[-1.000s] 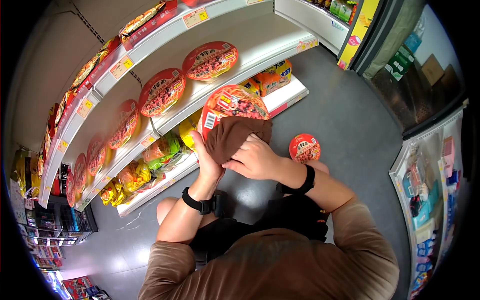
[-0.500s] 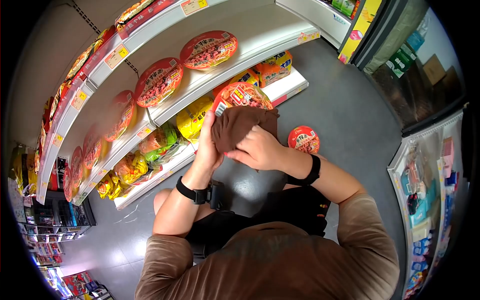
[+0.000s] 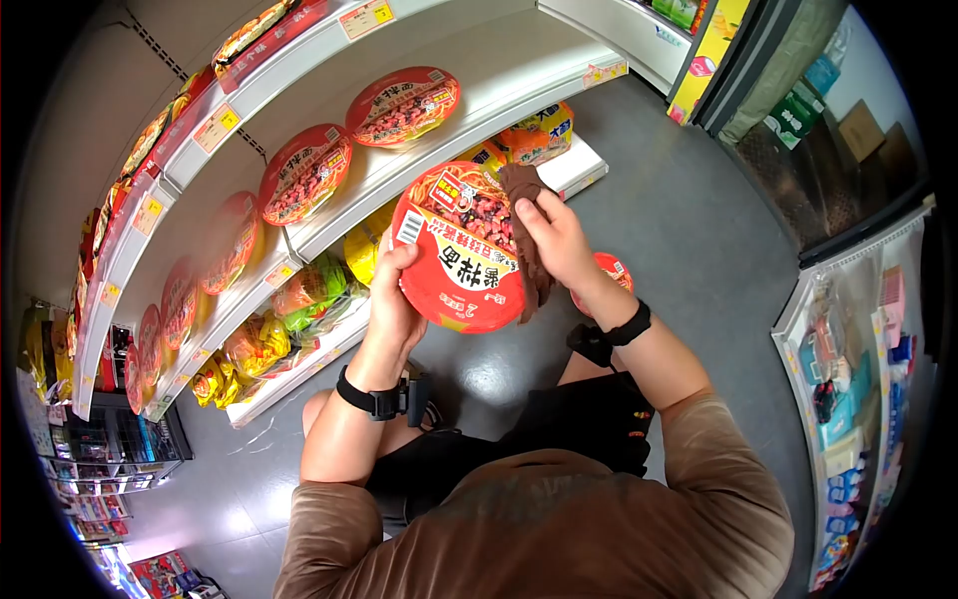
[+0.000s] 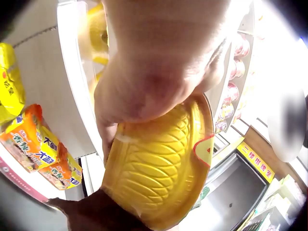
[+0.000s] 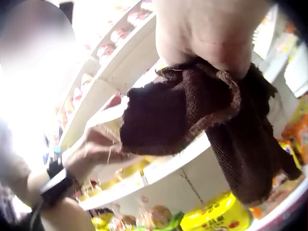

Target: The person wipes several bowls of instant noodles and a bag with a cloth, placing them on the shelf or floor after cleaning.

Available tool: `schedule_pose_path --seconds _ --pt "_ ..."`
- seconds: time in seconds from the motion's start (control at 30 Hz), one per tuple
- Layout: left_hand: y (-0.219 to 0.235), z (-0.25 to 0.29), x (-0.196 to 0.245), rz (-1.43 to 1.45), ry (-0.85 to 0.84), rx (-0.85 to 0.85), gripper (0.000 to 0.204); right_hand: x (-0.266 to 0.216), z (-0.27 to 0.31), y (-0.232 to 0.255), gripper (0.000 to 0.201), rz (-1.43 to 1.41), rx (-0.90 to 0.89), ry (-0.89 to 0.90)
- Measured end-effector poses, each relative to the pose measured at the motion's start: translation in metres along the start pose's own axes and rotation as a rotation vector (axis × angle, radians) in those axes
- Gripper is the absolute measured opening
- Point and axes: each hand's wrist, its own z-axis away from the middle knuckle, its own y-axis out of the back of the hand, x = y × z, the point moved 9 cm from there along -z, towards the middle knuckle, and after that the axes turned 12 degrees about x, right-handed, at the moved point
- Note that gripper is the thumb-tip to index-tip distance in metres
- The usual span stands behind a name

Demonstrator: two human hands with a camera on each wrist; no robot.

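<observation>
Glossy red printed film lid on the noodle bowl (image 3: 461, 258); ribbed yellow plastic underside, smooth and slightly shiny. Coarse brown woven cloth (image 3: 526, 235), matt, loosely frayed at the edges, bunched in the right hand (image 3: 555, 238). Bare left hand (image 3: 394, 290) against the bowl rim. White painted metal shelves (image 3: 439, 160), smooth with a soft sheen. Crinkled shiny plastic on the snack bags (image 3: 309, 290). Polished grey floor (image 3: 689, 230), reflective in patches. Matt brown knit fabric on the shirt (image 3: 539, 529).
</observation>
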Motion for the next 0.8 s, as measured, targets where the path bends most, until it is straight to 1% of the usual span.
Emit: schedule_pose_path --seconds 0.03,0.07,0.1,0.13,0.17,0.2,0.23,0.27,0.3,0.33,0.37,0.4,0.43,0.47,0.5,0.57,0.67,0.7,0.77,0.8 --pt "-0.004 0.002 -0.002 -0.027 0.058 0.0 0.056 0.001 -0.002 -0.009 0.032 -0.259 -0.052 -0.155" --pt "-0.006 0.003 -0.005 -0.053 0.116 0.001 0.055 -0.013 -0.004 -0.007 0.028 0.259 -0.167 0.142" --pt "-0.006 0.004 -0.011 -0.079 0.175 0.002 0.054 -0.027 0.003 -0.019 0.028 0.488 -0.267 0.333" --pt "0.003 0.0 -0.022 -0.089 0.172 0.009 0.05 -0.043 0.013 -0.03 0.027 0.47 -0.276 0.451" --pt "0.013 -0.002 -0.029 -0.102 0.137 0.051 0.051 -0.055 0.025 -0.041 0.027 0.454 -0.283 0.564" --pt "0.005 0.003 -0.024 -0.092 0.124 0.023 0.052 -0.061 0.032 -0.045 0.025 0.376 -0.278 0.612" --pt "-0.004 0.006 -0.017 -0.079 0.104 -0.01 0.053 -0.059 0.034 -0.048 0.024 0.375 -0.316 0.591" --pt "-0.003 0.002 -0.016 -0.112 0.089 -0.042 0.055 -0.045 0.028 -0.046 0.024 0.415 -0.336 0.553" --pt "-0.003 0.001 -0.013 -0.111 0.062 -0.035 0.055 -0.032 0.02 -0.043 0.024 0.45 -0.357 0.515" --pt "-0.003 0.002 -0.01 -0.111 0.035 -0.025 0.055 -0.017 0.01 -0.035 0.022 0.581 -0.343 0.379" --pt "-0.003 0.002 -0.006 -0.107 0.005 -0.014 0.055 0.002 -0.004 -0.025 0.024 0.566 -0.243 0.225" --pt "-0.005 0.002 -0.002 -0.11 -0.017 -0.025 0.057 0.013 -0.005 -0.021 0.027 0.159 -0.191 -0.064" --pt "0.002 0.001 -0.004 -0.057 0.041 0.023 0.057 0.026 -0.002 -0.021 0.03 -0.249 -0.13 -0.349" --pt "0.01 -0.002 -0.007 -0.005 0.098 0.069 0.058 0.039 0.004 -0.019 0.039 -0.323 -0.173 -0.575" --pt "0.018 -0.003 -0.011 0.049 0.155 0.116 0.059 0.033 0.006 -0.019 0.039 -0.512 -0.14 -0.672" --pt "0.02 -0.009 -0.011 0.119 0.102 0.146 0.06 0.031 0.012 -0.018 0.04 -0.726 -0.079 -0.74" --pt "0.019 -0.011 -0.014 0.173 0.039 0.154 0.063 0.005 0.023 -0.026 0.04 -0.894 0.059 -0.669" --pt "0.016 -0.01 -0.013 0.188 0.032 0.148 0.063 0.008 0.03 -0.027 0.054 -0.855 0.047 -0.606" --pt "0.011 -0.007 -0.011 0.215 0.025 0.141 0.064 -0.003 0.046 -0.026 0.052 -0.782 0.157 -0.483" --pt "0.013 -0.01 -0.012 0.226 0.019 0.134 0.065 -0.002 0.054 -0.026 0.053 -0.696 0.188 -0.458"
